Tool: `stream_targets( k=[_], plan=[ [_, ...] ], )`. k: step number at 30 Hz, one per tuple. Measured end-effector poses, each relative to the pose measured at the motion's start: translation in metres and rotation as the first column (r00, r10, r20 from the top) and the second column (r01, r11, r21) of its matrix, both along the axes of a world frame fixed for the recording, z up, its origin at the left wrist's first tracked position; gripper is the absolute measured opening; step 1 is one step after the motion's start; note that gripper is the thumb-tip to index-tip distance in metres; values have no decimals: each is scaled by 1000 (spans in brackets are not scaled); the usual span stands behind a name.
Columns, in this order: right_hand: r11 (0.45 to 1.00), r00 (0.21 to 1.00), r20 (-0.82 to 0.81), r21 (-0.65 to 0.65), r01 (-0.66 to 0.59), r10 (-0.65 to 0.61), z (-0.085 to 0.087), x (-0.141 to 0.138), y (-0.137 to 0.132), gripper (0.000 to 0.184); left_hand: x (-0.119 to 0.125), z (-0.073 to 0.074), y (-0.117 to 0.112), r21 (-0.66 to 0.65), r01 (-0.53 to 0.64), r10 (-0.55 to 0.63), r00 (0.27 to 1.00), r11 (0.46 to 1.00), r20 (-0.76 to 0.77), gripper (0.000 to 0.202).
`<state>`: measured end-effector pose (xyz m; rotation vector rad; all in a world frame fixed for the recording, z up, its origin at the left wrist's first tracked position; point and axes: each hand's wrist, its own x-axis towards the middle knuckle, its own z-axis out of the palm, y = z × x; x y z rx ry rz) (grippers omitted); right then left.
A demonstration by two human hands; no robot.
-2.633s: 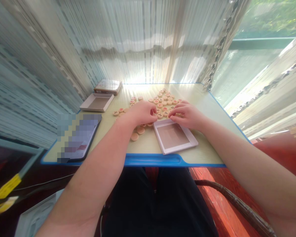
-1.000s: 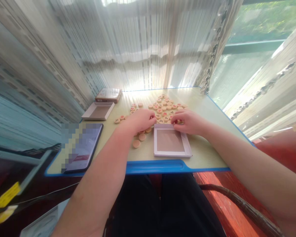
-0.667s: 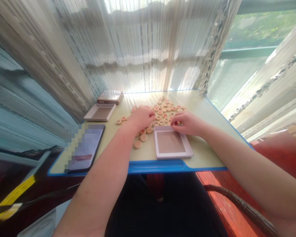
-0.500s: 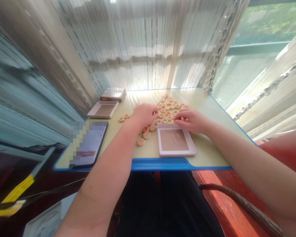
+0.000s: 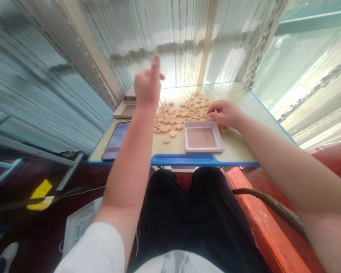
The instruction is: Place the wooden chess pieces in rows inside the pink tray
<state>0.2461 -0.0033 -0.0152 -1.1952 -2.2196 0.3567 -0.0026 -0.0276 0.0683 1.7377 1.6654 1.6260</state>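
My left hand (image 5: 148, 86) is raised above the far left part of the table, one finger stretched up and the others partly curled. Nothing shows in it. My right hand (image 5: 226, 113) rests low among the pieces, behind the right corner of a shallow open box (image 5: 189, 137). Its fingers are bent together around a wooden xiangqi piece (image 5: 209, 118), largely covered by the fingertips. Many round xiangqi pieces (image 5: 172, 134) lie scattered between and behind the hands, some with red or dark characters, others blank side up.
A phone (image 5: 115, 142) lies at the table's left edge, partly behind my left forearm. Beyond it are a second shallow box part (image 5: 125, 110) and a boxed item (image 5: 130, 93). The table has a blue rim with a tray groove (image 5: 184, 159). Curtains (image 5: 182, 45) hang behind.
My left hand has lifted off the pieces, up and away to the left, uncovering the pieces beneath. My right hand stays near the box corner. The camera has tilted down.
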Motion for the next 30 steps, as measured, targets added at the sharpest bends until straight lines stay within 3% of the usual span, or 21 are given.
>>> stream_targets(
  k=[2,3,5,6,7,9,11,12,14,18,23,30],
  plan=[
    [999,999,-35,33,-13,14,-5,-5,2,22,-2,23,-6,28,18,-26,942,999,335,68],
    [998,998,-51,54,-23,26,-8,-7,3,23,-2,31,-7,46,39,-53,934,998,354,65],
    [994,997,-51,85,-62,66,-13,-12,6,22,3,34,-5,125,-34,10,983,992,184,55],
    [993,996,-42,86,-79,83,-15,-13,8,22,7,29,-2,183,-60,49,997,981,60,53],
    [993,995,-36,78,-88,91,-17,-14,9,22,11,20,2,150,10,7,994,989,-112,50],
    [994,995,-28,59,-92,94,-17,-14,11,22,18,-4,11,-45,193,-197,916,980,-348,39],
    [994,995,-13,57,-97,98,-16,-12,11,21,22,-29,20,-241,346,-419,802,907,-426,28],
    [993,995,-4,63,-96,96,-16,-11,10,22,24,-40,24,-292,378,-474,764,879,-438,25],
    [995,997,17,66,-73,72,-14,-10,9,24,27,-54,29,-280,384,-475,735,880,-484,21],
    [1000,996,90,10,-4,3,-11,-12,6,25,34,-62,30,-162,388,-407,712,907,-573,23],
    [1000,997,72,-7,2,-1,-10,-14,9,22,31,-70,23,-231,360,-421,652,904,-631,22],
    [999,1000,-9,42,4,-4,-11,-12,8,22,14,-72,16,-261,273,-377,715,926,-589,25]
  ],
)
